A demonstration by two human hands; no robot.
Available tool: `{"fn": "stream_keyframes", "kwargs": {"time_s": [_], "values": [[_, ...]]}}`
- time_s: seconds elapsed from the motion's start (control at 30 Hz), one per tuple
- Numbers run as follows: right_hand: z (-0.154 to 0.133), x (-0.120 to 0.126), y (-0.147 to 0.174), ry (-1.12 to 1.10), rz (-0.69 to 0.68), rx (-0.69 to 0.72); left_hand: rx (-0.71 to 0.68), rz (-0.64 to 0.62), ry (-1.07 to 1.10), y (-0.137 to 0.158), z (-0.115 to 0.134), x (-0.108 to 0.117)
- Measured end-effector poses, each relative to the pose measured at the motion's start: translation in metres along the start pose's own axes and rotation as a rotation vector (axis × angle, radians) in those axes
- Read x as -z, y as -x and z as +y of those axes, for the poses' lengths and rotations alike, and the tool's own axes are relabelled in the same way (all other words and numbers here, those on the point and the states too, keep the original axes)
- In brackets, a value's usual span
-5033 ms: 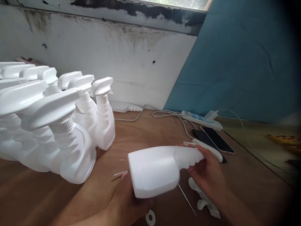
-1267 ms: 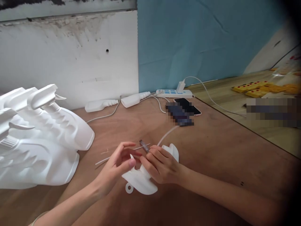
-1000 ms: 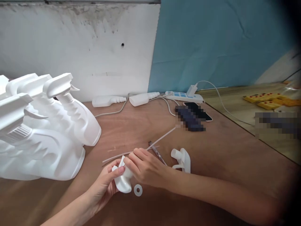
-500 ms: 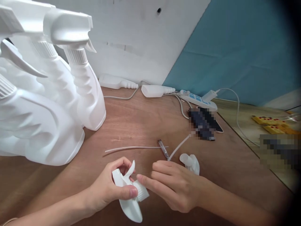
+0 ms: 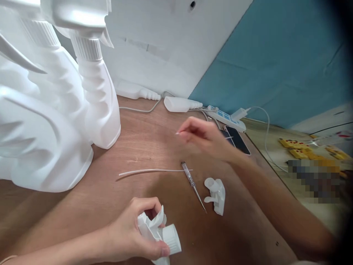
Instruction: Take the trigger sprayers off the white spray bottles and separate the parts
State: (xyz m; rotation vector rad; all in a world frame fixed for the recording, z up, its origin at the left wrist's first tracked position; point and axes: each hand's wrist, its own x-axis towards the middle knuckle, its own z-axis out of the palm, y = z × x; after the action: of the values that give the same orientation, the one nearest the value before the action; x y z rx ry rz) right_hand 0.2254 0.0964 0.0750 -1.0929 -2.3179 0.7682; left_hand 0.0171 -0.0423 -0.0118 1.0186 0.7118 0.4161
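My left hand [image 5: 138, 228] grips a white trigger spray head [image 5: 171, 239], its ribbed collar pointing right. My right hand [image 5: 202, 136] is raised over the back of the table with fingers pinched on a thin white tube [image 5: 177, 133]. A short end pokes out at the fingertips and another bit shows behind the hand; the rest is covered. Between the hands lie a second thin tube [image 5: 149, 170], a clear-handled screwdriver [image 5: 190, 176] across its right end, and another white spray head [image 5: 219, 197].
Several white spray bottles [image 5: 102, 106] stand at the left. Two white bottles without heads [image 5: 179, 104] lie along the wall beside a power strip [image 5: 227, 119] with cables. A phone [image 5: 238, 140] lies near the table's right edge. Yellow parts [image 5: 298, 145] sit beyond that edge.
My right hand has moved up and away from the spray head, taking the thin tube with it and uncovering the screwdriver's shaft. My left hand has turned the spray head's collar more to the right.
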Motion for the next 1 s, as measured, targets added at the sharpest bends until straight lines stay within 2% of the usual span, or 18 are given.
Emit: {"fn": "stream_keyframes", "kwargs": {"time_s": [0.13, 0.3, 0.4, 0.5, 0.57, 0.63, 0.7, 0.77, 0.87, 1.0], "values": [[-0.004, -0.048, -0.023, -0.210, -0.194, 0.007, -0.008, 0.022, 0.029, -0.003, 0.004, 0.001], [-0.006, -0.094, -0.037, -0.445, -0.207, -0.046, -0.006, 0.009, 0.079, -0.003, 0.004, 0.003], [-0.008, -0.105, -0.032, -0.623, -0.144, -0.157, -0.022, 0.008, 0.088, -0.002, 0.001, 0.002], [-0.011, -0.097, -0.024, -0.684, -0.107, -0.176, -0.026, 0.009, 0.091, -0.003, 0.002, 0.003], [-0.010, -0.083, -0.019, -0.535, -0.075, -0.093, -0.022, 0.012, 0.081, -0.003, 0.003, 0.003], [-0.003, -0.068, -0.014, -0.221, -0.040, 0.000, -0.025, 0.013, 0.065, -0.003, 0.004, 0.003], [0.009, -0.055, -0.008, 0.132, -0.078, 0.051, -0.025, 0.011, 0.041, -0.003, 0.004, 0.004], [0.022, -0.049, 0.001, 0.330, -0.171, 0.053, -0.019, 0.010, 0.013, -0.002, 0.003, 0.004], [0.036, -0.047, 0.016, 0.379, -0.248, 0.036, -0.005, 0.011, -0.022, -0.001, 0.003, 0.004], [0.038, -0.047, 0.034, 0.355, -0.242, 0.015, 0.004, 0.014, -0.065, -0.002, 0.005, 0.004]]}}
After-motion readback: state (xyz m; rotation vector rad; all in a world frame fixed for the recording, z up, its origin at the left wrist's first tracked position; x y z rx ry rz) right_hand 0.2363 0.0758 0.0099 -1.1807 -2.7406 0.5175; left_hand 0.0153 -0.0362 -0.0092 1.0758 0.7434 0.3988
